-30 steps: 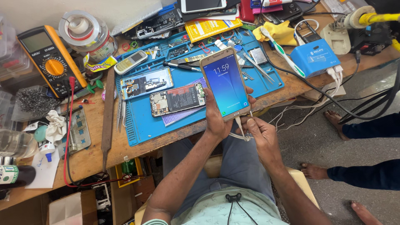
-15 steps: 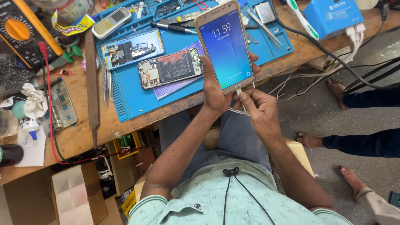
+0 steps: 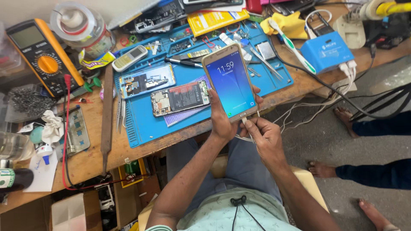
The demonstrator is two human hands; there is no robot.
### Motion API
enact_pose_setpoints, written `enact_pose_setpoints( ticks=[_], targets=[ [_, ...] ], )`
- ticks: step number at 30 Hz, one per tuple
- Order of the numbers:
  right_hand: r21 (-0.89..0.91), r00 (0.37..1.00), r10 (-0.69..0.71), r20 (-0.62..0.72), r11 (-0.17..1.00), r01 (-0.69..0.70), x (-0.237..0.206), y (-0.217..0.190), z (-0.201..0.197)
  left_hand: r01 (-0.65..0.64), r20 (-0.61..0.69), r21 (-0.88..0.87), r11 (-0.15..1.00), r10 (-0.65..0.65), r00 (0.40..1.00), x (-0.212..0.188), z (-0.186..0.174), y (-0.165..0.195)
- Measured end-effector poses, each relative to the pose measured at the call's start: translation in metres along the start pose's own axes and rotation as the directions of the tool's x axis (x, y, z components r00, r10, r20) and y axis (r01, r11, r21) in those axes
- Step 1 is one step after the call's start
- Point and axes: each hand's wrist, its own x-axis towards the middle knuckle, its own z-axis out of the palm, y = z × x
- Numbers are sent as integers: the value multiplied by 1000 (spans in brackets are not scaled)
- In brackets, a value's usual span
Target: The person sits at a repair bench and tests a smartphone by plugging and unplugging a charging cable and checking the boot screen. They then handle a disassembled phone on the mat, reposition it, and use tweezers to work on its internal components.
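Even, bright daylight falls across the cluttered surface [image 3: 90,158]; shadows are soft and short. The lit phone screen [image 3: 230,85] glows without glare. Wide-angle bending shows at the frame's edges; focus is sharp.

bench: wooden workbench [image 3: 92,160]
on it: blue mat [image 3: 147,124]
left of mat: multimeter [image 3: 40,55], metal file [image 3: 106,115]
right of mat: blue charger box [image 3: 327,51]

Pale green patterned shirt, grey trousers

A phone repair workshop: a cluttered wooden tabletop [image 3: 92,156] holds a blue rubber work mat [image 3: 147,124], opened circuit-exposed phones [image 3: 180,98] and a yellow-and-black multimeter [image 3: 43,55].
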Motion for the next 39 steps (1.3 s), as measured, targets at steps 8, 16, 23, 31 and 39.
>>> enact_pose_setpoints(
  ticks=[8,16,23,31,39],
  targets=[
    [17,1000,1,-4,1000,-1,-2,-2,2,-1,-27,17,1000,1,1000,-1,2,2],
    [-60,999,0,-34,998,-2,0,-6,3,-2,-24,-11,1000,2,1000,-1,-1,-1],
    [4,1000,-21,2,1000,21,-4,0,4,-19,-18,-13,1000,19,1000,-2,-12,-5],
    [5,1000,-15,10,1000,15,-5,-7,6,0,-29,22,1000,0,1000,-3,-4,2],
    [7,1000,-2,-7,1000,2,-5,-2,4,-3,-25,36,999,4,1000,-3,-6,-1]
  ],
)
